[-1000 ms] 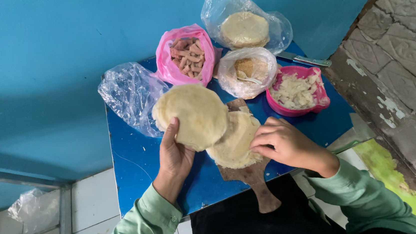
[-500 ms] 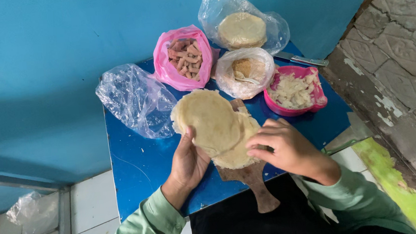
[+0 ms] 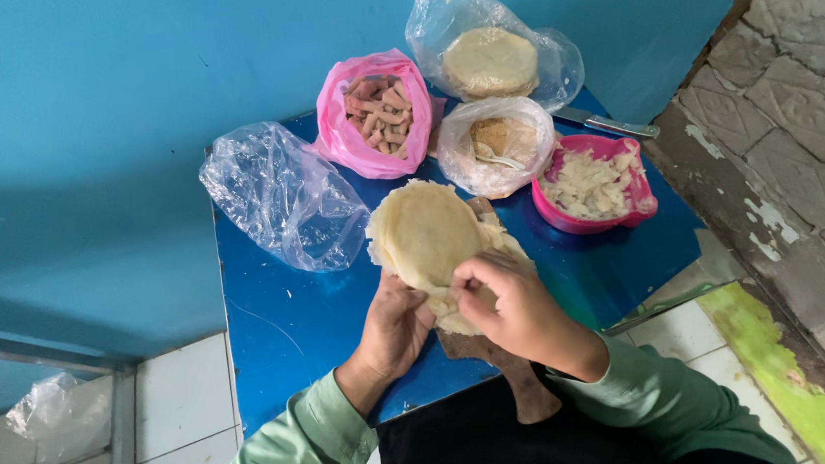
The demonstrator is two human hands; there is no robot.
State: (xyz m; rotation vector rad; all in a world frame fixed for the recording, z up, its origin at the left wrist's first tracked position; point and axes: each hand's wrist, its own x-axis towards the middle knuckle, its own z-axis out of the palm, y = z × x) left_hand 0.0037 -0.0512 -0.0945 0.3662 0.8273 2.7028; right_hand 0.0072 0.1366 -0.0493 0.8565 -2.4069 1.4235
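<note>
Low centre of the frame, the left hand [image 3: 396, 323] cups the round wrapper [image 3: 427, 231] from beneath, its grip closed on the edge; the right hand [image 3: 508, 303] pinches the near rim. Farther up the blue counter [image 3: 281, 323]: crumpled clear bag [image 3: 280, 194], pink bowl [image 3: 596, 186], pink bag [image 3: 377, 116].

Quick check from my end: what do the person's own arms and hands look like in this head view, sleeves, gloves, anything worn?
Both arms wear long, loose, pale mint-green sleeves that end at the wrists. The left hand and right hand are bare: no gloves, and no rings, watch or bracelets show. The cuffs look plain, without visible markings or buttons. A dark garment shows between the arms at the bottom edge.
</note>
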